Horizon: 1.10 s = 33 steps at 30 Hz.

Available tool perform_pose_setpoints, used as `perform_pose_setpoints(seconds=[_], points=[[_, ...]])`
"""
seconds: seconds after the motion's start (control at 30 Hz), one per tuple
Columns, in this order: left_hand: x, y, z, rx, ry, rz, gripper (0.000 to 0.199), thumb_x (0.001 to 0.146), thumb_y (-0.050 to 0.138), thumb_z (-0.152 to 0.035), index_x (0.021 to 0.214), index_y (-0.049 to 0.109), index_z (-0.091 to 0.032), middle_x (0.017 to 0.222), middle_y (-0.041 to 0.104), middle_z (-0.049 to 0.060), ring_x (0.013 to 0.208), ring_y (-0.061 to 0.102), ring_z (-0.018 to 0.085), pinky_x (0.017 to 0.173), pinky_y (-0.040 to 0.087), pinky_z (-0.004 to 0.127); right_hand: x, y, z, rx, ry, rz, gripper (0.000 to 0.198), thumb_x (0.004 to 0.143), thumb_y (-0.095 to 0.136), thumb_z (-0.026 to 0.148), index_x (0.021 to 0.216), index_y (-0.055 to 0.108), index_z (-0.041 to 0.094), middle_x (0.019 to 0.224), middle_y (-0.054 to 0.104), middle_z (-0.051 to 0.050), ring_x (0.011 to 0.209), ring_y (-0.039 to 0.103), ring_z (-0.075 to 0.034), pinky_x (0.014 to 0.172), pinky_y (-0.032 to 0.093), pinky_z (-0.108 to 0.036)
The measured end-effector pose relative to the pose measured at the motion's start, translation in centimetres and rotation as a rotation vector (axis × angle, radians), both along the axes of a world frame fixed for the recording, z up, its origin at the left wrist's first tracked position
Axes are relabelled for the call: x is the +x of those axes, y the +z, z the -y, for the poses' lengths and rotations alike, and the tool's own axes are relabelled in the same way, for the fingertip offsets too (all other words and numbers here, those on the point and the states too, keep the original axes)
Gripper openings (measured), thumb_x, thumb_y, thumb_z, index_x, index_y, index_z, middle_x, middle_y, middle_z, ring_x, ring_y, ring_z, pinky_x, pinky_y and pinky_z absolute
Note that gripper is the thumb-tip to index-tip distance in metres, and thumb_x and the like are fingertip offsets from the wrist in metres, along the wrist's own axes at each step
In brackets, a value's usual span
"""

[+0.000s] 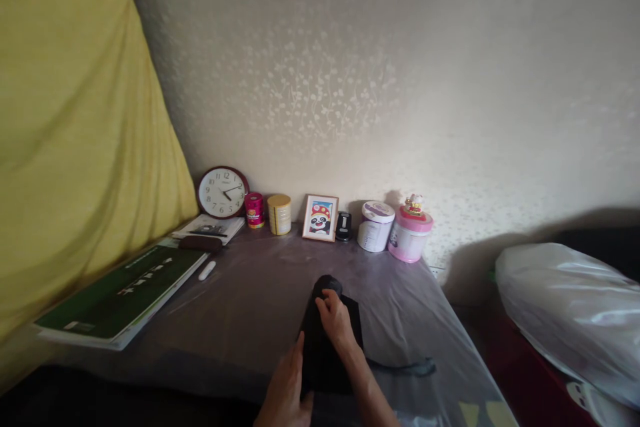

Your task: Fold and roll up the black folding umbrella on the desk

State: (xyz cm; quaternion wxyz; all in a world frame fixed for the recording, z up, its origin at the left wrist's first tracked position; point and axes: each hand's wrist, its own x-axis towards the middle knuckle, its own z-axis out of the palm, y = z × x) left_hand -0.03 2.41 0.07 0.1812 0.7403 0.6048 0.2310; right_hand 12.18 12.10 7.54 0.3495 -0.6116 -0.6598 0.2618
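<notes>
I press my right hand [334, 321] flat on the dark folded cloth [327, 347] to pin it to the table [240, 320], fingertips at its rolled far end. My left hand [287, 390] grips its near edge. A clock [223, 192] and tins [279, 214] stand well beyond my hands.

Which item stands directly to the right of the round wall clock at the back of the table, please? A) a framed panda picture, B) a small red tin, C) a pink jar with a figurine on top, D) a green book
B: the small red tin stands right beside the clock, ahead of the yellow tin and the framed panda picture.
</notes>
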Motion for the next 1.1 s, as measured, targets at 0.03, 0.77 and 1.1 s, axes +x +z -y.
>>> perform_pose_setpoints(seconds=[0.03, 0.77, 1.1], points=[[0.0, 0.5, 0.0, -0.025, 0.014, -0.026, 0.077, 0.061, 0.05, -0.013, 0.135, 0.028, -0.011, 0.137, 0.042, 0.016, 0.127, 0.039, 0.027, 0.105, 0.033, 0.044, -0.2, 0.3, 0.2, -0.034, 0.045, -0.033, 0.024, 0.085, 0.042, 0.027, 0.101, 0.057, 0.018, 0.07, 0.069, -0.001, 0.051, 0.063, -0.012, 0.05, 0.042, -0.02], [0.0, 2.5, 0.6, 0.213, -0.016, -0.138, 0.075, 0.064, 0.056, -0.018, 0.135, 0.031, -0.014, 0.142, 0.032, 0.02, 0.129, 0.034, 0.035, 0.101, 0.037, 0.052, -2.5, 2.2, 1.0, -0.012, 0.176, 0.372, 0.018, 0.086, 0.045, 0.023, 0.083, 0.063, 0.022, 0.074, 0.072, -0.003, 0.076, 0.068, -0.017, 0.064, 0.042, -0.022], [-0.6, 0.3, 0.1, 0.142, 0.0, 0.085, 0.087, 0.057, 0.041, 0.001, 0.14, 0.016, -0.01, 0.145, 0.025, 0.017, 0.135, 0.024, 0.024, 0.109, 0.03, 0.04, -1.7, 1.6, 2.8, 0.263, 0.336, 0.16, 0.023, 0.09, 0.04, 0.024, 0.093, 0.063, 0.024, 0.081, 0.068, 0.0, 0.08, 0.063, -0.012, 0.074, 0.041, -0.018]])
